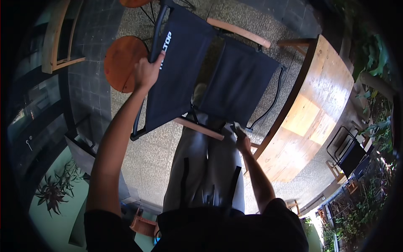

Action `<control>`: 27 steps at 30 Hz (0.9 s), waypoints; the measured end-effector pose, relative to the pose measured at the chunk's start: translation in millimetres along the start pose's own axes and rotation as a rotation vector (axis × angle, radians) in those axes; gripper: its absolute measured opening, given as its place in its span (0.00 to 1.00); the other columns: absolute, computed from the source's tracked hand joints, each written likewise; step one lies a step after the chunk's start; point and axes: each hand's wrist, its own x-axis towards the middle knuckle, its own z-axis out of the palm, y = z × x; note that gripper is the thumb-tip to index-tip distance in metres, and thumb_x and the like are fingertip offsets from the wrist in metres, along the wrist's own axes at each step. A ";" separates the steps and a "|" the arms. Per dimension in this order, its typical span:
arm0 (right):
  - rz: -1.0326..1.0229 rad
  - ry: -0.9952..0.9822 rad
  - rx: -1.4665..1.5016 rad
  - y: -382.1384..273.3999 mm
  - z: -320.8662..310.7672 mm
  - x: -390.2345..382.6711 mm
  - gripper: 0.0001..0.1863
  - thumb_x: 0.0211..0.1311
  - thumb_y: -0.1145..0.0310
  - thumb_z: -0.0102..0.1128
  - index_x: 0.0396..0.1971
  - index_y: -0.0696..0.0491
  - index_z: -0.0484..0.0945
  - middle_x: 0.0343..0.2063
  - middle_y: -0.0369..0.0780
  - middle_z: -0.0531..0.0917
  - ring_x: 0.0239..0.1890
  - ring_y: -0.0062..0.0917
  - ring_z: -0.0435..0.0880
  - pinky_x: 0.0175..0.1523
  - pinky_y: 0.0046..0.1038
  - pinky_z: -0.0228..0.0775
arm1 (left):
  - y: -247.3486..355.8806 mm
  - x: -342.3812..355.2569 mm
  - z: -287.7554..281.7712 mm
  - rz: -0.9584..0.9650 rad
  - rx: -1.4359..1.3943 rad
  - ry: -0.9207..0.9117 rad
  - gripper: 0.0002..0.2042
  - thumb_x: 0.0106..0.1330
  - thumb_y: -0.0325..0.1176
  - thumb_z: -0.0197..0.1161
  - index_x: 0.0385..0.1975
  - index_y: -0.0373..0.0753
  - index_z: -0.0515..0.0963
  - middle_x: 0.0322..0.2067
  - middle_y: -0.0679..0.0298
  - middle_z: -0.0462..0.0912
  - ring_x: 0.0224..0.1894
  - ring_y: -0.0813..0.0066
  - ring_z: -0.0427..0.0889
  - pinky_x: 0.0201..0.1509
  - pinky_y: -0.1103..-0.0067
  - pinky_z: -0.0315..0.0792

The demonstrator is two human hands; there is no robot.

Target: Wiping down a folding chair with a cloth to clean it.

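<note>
A folding chair (239,80) with black fabric, a dark tube frame and wooden armrests stands right in front of my legs. Its backrest (180,63) is on the left and its seat on the right. My left hand (147,72) is closed round the top bar of the backrest. Low on the right, my right hand (242,140) grips a small pale grey piece, perhaps a cloth, beside the seat's near corner. The near armrest (199,128) lies between me and the seat; the far armrest (239,32) is beyond it.
To the right stands a long wooden table (310,105). A round wooden stool (125,63) is just left of the backrest. Another black chair (350,153) sits farther right, near plants (378,176). A wooden frame (54,42) stands at the far left, by dark-framed glass.
</note>
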 end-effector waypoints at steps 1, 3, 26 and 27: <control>0.053 0.020 -0.004 -4.9 3.3 2.6 0.36 0.59 0.76 0.51 0.71 0.48 0.62 0.66 0.48 0.71 0.65 0.41 0.74 0.64 0.39 0.70 | -1.6 5.4 6.8 -0.002 0.009 0.030 0.37 0.61 0.68 0.58 0.29 0.30 0.83 0.29 0.43 0.85 0.39 0.43 0.86 0.45 0.58 0.79; 0.120 0.112 0.219 -16.9 19.6 -24.4 0.31 0.65 0.73 0.46 0.70 0.49 0.62 0.64 0.49 0.73 0.64 0.44 0.74 0.63 0.39 0.70 | -6.4 -3.7 11.3 0.011 0.020 0.060 0.35 0.60 0.66 0.61 0.24 0.29 0.83 0.26 0.44 0.85 0.37 0.45 0.87 0.42 0.58 0.79; 0.423 0.256 2.295 -235.1 131.1 -134.0 0.20 0.69 0.56 0.61 0.48 0.57 0.73 0.35 0.45 0.85 0.34 0.29 0.87 0.39 0.26 0.83 | -11.8 3.5 7.7 0.071 -0.093 -0.076 0.36 0.62 0.67 0.56 0.40 0.31 0.84 0.45 0.42 0.84 0.50 0.42 0.83 0.54 0.58 0.77; 0.398 0.250 2.328 -245.2 134.6 -135.2 0.21 0.69 0.56 0.61 0.49 0.57 0.73 0.35 0.45 0.85 0.34 0.29 0.87 0.39 0.26 0.83 | -12.1 2.0 8.2 0.087 -0.077 -0.052 0.36 0.62 0.67 0.56 0.40 0.31 0.84 0.45 0.42 0.84 0.50 0.42 0.83 0.54 0.58 0.77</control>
